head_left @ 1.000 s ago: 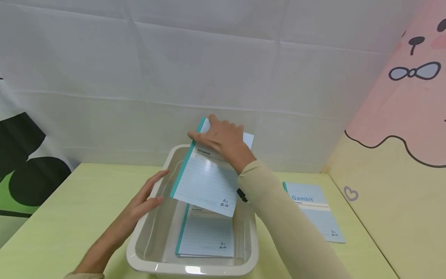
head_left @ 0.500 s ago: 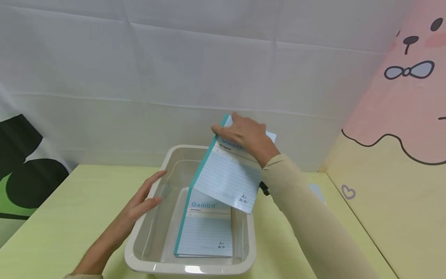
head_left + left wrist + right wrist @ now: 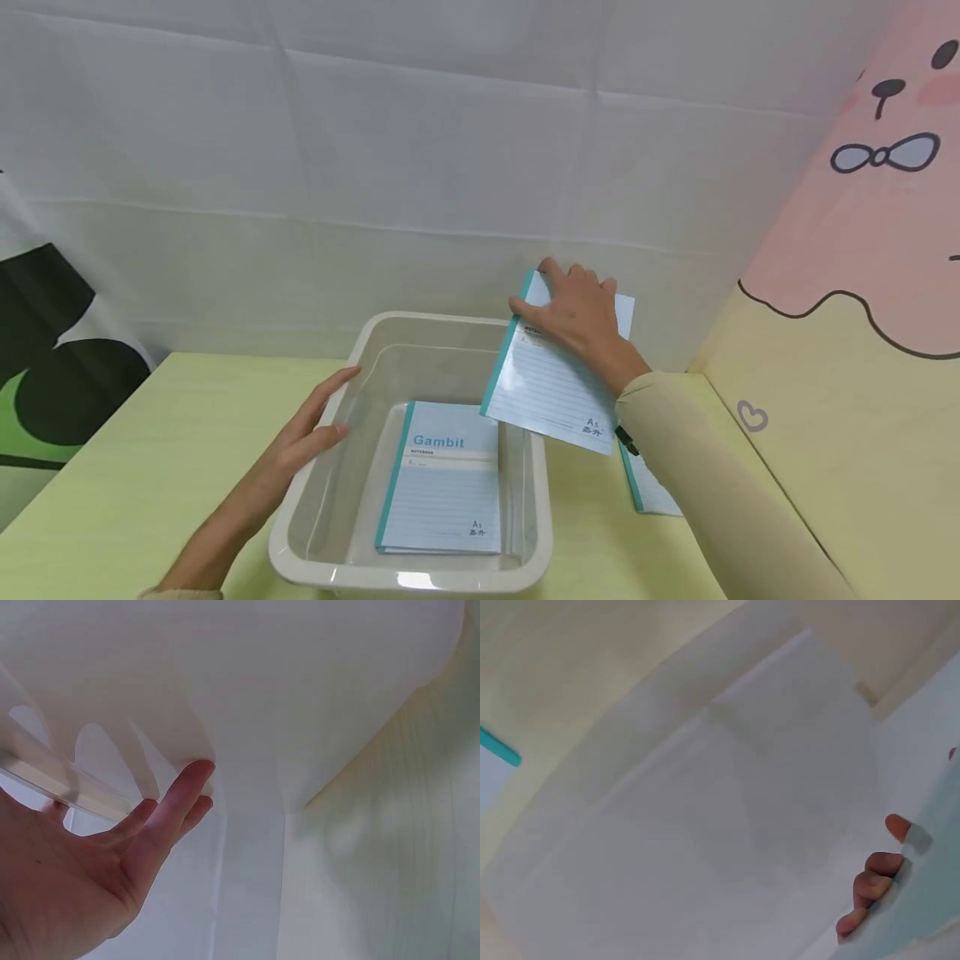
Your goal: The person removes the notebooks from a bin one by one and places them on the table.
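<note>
My right hand (image 3: 577, 315) grips a light blue notebook (image 3: 551, 383) with a teal spine by its upper part. The notebook is tilted above the right rim of a pale plastic basin (image 3: 411, 577), its lower left corner overlapping that rim. In the right wrist view, curled fingertips (image 3: 874, 881) show at the notebook's edge. Inside the basin lies another "Gambit" notebook (image 3: 450, 483), apparently atop at least one more. My left hand (image 3: 300, 433) rests against the basin's left side, fingers extended; the left wrist view shows its fingertips touching the basin wall (image 3: 247, 690).
To the right, another notebook (image 3: 651, 487) lies on the pale green table (image 3: 105, 467), partly hidden by my right sleeve. A white cloth (image 3: 450, 150) hangs behind the table. A pink and yellow printed panel (image 3: 840, 400) stands along the right side.
My right hand has carried the notebook rightward from over the basin to its right rim, uncovering the notebook inside. The left hand has stayed at the basin's side.
</note>
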### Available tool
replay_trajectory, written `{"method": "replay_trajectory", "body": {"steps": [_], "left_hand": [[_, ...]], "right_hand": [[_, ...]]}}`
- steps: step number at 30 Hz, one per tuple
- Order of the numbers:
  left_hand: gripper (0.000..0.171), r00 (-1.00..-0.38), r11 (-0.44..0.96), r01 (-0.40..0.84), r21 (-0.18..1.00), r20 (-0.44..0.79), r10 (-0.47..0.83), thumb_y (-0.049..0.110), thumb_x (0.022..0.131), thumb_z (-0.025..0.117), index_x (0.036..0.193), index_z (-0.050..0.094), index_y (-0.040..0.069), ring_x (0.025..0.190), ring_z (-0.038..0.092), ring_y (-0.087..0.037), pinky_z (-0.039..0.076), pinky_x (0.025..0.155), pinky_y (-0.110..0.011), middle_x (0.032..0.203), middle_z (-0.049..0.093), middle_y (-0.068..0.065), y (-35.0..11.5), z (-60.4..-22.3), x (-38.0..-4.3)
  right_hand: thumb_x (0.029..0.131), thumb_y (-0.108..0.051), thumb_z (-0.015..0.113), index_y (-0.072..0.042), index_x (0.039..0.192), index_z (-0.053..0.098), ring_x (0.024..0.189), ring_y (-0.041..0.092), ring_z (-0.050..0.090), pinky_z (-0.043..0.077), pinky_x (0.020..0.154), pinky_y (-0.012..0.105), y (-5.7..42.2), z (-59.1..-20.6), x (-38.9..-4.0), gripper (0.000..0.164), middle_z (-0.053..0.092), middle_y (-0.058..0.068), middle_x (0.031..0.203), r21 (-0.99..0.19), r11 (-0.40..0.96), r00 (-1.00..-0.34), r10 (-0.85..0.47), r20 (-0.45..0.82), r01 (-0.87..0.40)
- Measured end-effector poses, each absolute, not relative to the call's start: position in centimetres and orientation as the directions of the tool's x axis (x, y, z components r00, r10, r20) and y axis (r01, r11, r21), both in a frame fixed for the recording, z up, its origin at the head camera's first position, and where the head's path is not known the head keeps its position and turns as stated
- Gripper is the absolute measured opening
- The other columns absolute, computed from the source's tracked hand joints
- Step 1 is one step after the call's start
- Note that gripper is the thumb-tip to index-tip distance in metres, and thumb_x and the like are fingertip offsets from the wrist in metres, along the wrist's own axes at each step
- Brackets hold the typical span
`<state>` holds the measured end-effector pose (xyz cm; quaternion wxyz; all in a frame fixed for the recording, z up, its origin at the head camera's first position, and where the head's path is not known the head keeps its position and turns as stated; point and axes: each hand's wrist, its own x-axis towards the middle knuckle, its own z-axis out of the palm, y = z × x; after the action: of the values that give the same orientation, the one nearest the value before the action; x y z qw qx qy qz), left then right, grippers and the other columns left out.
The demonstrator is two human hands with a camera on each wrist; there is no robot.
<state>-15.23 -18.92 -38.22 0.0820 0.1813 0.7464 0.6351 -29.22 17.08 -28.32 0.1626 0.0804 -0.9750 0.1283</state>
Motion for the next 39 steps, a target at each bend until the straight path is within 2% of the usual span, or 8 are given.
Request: {"method": "replay_trajectory", "body": {"steps": [7,14,17,21,29,39], "left_hand": [[0.062,-0.918,0.12,0.169,0.978,0.112,0.381,0.023,0.111,0.039,0.166,0.016,0.037,0.114,0.066,-0.016,0.063,0.081,-0.045,0.149,0.039,0.0,-19.0,-38.1,-15.2],[0.061,-0.921,0.132,0.169,0.977,0.109,0.374,0.024,0.11,0.04,0.166,0.017,0.037,0.113,0.065,-0.016,0.062,0.081,-0.046,0.15,0.036,-0.005,-18.9,-38.1,-15.4],[0.061,-0.921,0.13,0.169,0.977,0.109,0.375,0.024,0.11,0.04,0.166,0.017,0.037,0.114,0.065,-0.016,0.062,0.081,-0.047,0.151,0.036,-0.005,-18.9,-38.1,-15.4],[0.061,-0.92,0.13,0.168,0.977,0.108,0.376,0.024,0.11,0.039,0.166,0.017,0.037,0.114,0.065,-0.016,0.062,0.082,-0.047,0.152,0.034,-0.005,-18.9,-38.1,-15.4],[0.061,-0.921,0.124,0.162,0.979,0.104,0.375,0.023,0.11,0.039,0.166,0.016,0.037,0.115,0.066,-0.015,0.062,0.083,-0.045,0.152,0.037,-0.002,-18.9,-38.1,-15.2],[0.061,-0.922,0.124,0.154,0.98,0.097,0.376,0.023,0.111,0.039,0.166,0.017,0.037,0.116,0.065,-0.015,0.062,0.084,-0.043,0.154,0.035,-0.002,-18.9,-37.9,-15.2]], "right_hand": [[0.089,-0.062,0.059,-0.022,0.145,0.058,0.09,0.032,0.053,0.03,0.079,0.045,20.3,-29.8,-29.4,0.069,0.06,0.016,0.099,-0.262,0.944,-0.912,-0.085,0.401,-0.202],[0.092,-0.059,0.06,-0.02,0.145,0.058,0.091,0.034,0.053,0.032,0.084,0.048,23.4,-30.8,-29.1,0.065,0.061,0.017,0.101,-0.326,0.925,-0.887,-0.026,0.462,-0.197],[0.09,-0.057,0.062,-0.018,0.142,0.061,0.086,0.033,0.052,0.03,0.079,0.045,24.6,-31.6,-28.9,0.065,0.06,0.017,0.096,-0.29,0.932,-0.865,-0.046,0.499,-0.217],[0.086,-0.057,0.065,-0.016,0.136,0.065,0.078,0.032,0.05,0.027,0.073,0.041,25.6,-33.5,-28.8,0.064,0.058,0.015,0.087,-0.183,0.949,-0.842,-0.127,0.524,-0.257],[0.085,-0.058,0.066,-0.019,0.133,0.066,0.084,0.031,0.055,0.031,0.076,0.044,24.6,-37.9,-29.0,0.063,0.063,0.014,0.094,-0.158,0.947,-0.889,-0.195,0.413,-0.281],[0.085,-0.068,0.069,-0.021,0.14,0.064,0.087,0.027,0.05,0.028,0.079,0.04,21.8,-42.0,-29.7,0.073,0.057,0.008,0.092,-0.189,0.938,-0.933,-0.232,0.277,-0.29]]}}
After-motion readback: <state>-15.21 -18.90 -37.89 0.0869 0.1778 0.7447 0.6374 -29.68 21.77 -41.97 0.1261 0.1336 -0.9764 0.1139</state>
